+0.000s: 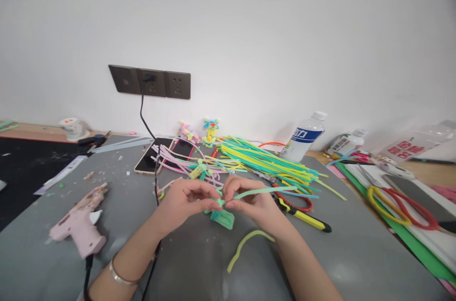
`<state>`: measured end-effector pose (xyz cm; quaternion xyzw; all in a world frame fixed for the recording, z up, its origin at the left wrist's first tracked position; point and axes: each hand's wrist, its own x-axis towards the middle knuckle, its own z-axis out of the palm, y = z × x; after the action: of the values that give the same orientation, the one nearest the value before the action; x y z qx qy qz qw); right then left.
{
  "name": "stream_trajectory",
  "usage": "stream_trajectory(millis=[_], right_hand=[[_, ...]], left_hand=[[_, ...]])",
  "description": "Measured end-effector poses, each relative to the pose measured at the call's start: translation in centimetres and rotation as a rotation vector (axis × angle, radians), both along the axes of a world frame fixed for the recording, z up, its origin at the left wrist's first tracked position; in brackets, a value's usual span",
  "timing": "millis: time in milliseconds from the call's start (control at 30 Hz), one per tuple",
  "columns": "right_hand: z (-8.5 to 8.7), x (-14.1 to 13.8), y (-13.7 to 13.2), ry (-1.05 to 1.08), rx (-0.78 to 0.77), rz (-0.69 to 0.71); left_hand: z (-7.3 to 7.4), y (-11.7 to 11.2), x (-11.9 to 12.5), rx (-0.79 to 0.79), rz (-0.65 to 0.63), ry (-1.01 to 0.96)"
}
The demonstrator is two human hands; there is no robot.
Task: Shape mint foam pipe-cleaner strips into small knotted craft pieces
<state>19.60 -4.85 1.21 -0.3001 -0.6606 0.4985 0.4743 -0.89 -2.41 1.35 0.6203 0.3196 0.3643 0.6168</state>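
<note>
My left hand and my right hand meet at the middle of the grey table, fingertips pinched. Between them is a mint-green pipe cleaner, whose free end sticks out to the right past my right hand. A bundled green pipe-cleaner piece hangs just below my fingertips; whether it is joined to the strand I cannot tell. A loose yellow-green pipe cleaner lies curved under my right wrist. Just behind my hands sits a small yellow-and-green pipe-cleaner piece.
A pink glue gun lies at left, its black cord beside my left arm. Behind are phones, heaped pipe cleaners, two small figures and a bottle. A yellow-black cutter and scissors lie at right.
</note>
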Motion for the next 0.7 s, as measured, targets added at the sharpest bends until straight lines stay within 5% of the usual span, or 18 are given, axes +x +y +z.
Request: stream_trajectory(millis=[500,700], right_hand=[[0.13,0.17,0.15,0.008,0.003,0.019],[0.27,0.37,0.12,0.019,-0.065,0.129]], left_hand=[[0.02,0.00,-0.22,0.034,-0.054,0.058],[0.25,-0.17,-0.33,-0.010,-0.135,0.045]])
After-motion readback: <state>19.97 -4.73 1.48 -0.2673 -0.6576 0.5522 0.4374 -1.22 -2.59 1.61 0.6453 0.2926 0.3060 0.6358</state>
